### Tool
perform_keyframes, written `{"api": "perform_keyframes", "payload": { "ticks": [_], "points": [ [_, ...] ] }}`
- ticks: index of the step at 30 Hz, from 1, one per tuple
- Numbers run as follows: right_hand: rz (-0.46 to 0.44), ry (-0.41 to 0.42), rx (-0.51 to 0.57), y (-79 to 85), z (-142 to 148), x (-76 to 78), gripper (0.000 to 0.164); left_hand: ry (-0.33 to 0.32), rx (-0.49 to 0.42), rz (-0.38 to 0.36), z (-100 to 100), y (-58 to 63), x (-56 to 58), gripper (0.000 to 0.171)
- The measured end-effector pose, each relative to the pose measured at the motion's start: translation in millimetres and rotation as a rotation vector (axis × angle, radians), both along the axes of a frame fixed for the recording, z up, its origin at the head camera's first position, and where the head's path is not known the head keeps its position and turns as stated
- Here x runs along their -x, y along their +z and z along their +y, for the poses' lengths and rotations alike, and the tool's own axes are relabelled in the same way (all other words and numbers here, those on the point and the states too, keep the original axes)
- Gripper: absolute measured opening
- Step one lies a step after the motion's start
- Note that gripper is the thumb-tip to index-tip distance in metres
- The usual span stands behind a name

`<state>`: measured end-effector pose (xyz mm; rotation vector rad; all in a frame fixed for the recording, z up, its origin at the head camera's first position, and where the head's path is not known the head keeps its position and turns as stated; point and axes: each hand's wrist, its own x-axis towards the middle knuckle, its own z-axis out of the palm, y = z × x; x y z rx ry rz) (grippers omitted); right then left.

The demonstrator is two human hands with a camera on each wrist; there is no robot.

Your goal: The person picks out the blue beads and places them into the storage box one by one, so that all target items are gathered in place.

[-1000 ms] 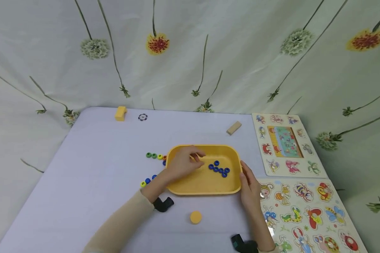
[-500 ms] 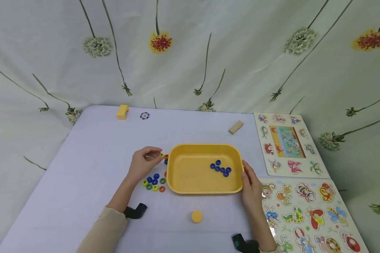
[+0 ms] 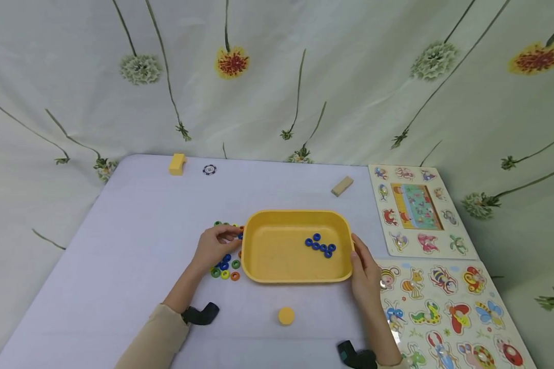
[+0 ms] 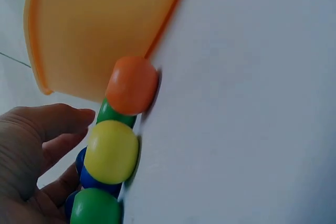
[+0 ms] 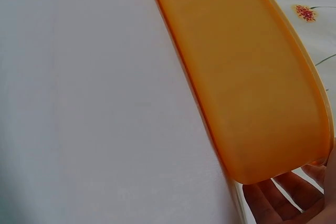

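Observation:
A yellow tray (image 3: 277, 274) lies on the white table, with several blue beads (image 3: 323, 247) in its right half. Along its left end several loose beads in blue, green, yellow and orange lie on the table, among them a green bead (image 4: 95, 207), a yellow bead (image 4: 112, 151) and an orange bead (image 4: 132, 85). My left hand (image 3: 214, 247) reaches over these beads, fingertips at a blue bead beside the tray's left wall. Whether they pinch it is hidden. My right hand (image 3: 365, 271) holds the tray's right end, its fingers (image 5: 296, 195) against the outer wall.
Two picture puzzle boards (image 3: 399, 246) (image 3: 443, 318) lie at the right. A yellow disc (image 3: 286, 316) sits in front of the tray. Farther back are a wooden block (image 3: 342, 186), a poker chip (image 3: 209, 169) and a yellow block (image 3: 177, 164). A flowered cloth (image 3: 258, 102) hangs behind.
My left hand has moved from over the tray out to the loose beads at its left, then slightly right toward the tray's wall. My right hand and the tray stay in place.

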<state>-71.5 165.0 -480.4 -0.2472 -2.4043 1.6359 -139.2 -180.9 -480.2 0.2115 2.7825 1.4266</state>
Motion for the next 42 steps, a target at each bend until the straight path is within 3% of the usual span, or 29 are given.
{"api": "perform_keyframes", "payload": {
  "ticks": [5, 10, 22, 30, 42],
  "points": [
    [-0.013, -0.005, -0.013, 0.1, -0.6, -0.2, 0.036, 0.055, 0.118, -0.01, 5.3, -4.5, 1.9, 0.027],
    [0.001, -0.004, -0.001, -0.8, -0.4, -0.1, 0.036, 0.072, 0.167, 0.007, 7.2, -6.1, 4.1, 0.026],
    [0.007, -0.005, 0.012, 0.0, -1.7, -1.2, 0.036, 0.08, 0.152, 0.007, 9.9, -2.1, 1.8, 0.019],
    [0.004, -0.005, -0.005, 0.6, -1.7, -1.6, 0.036, 0.068, 0.17, 0.05, 11.1, -1.4, 0.8, 0.025],
    [0.006, -0.009, -0.014, -1.0, -1.4, -0.7, 0.036, 0.124, 0.24, 0.062, 17.8, -4.2, 5.9, 0.028]
  ]
}}
